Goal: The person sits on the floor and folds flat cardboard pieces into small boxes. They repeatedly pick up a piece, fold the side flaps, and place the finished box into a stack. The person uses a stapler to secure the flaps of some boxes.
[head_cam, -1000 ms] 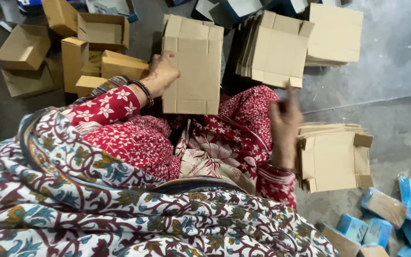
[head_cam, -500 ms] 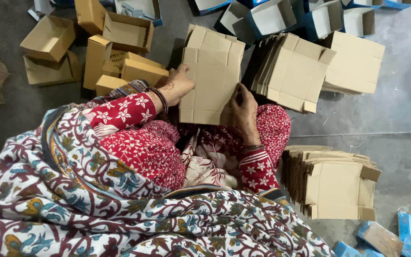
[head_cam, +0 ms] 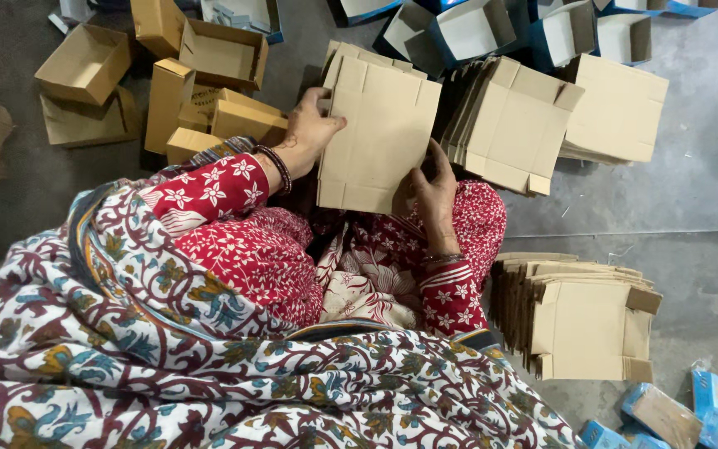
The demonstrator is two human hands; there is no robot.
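Sitting on the grey floor [head_cam: 691, 191], the person held one flat cardboard box blank [head_cam: 376, 137] out over the lap, unfolded and tilted slightly. The left hand [head_cam: 309, 133] gripped its left edge near the top, thumb across the face; the right hand [head_cam: 434, 187] clasped the lower right corner, fingers curled over the rim. Both hands were closed on that same blank.

As for progress, I judged the work to be somewhere in the middle. A cluster of erected brown cartons [head_cam: 168, 75] lay on the floor beyond the left hand, some open-topped, some on their sides, so a fair number seemed done. Plenty remained: a leaning pile of flat blanks [head_cam: 517, 125] stood just beyond the held one, and a thick stack of blanks [head_cam: 583, 320] rested by the right elbow. The blank in hand showed no folded flap yet. Blue-and-white open trays [head_cam: 492, 29] lay farther off, and small blue packets [head_cam: 708, 399] were near the lower right.
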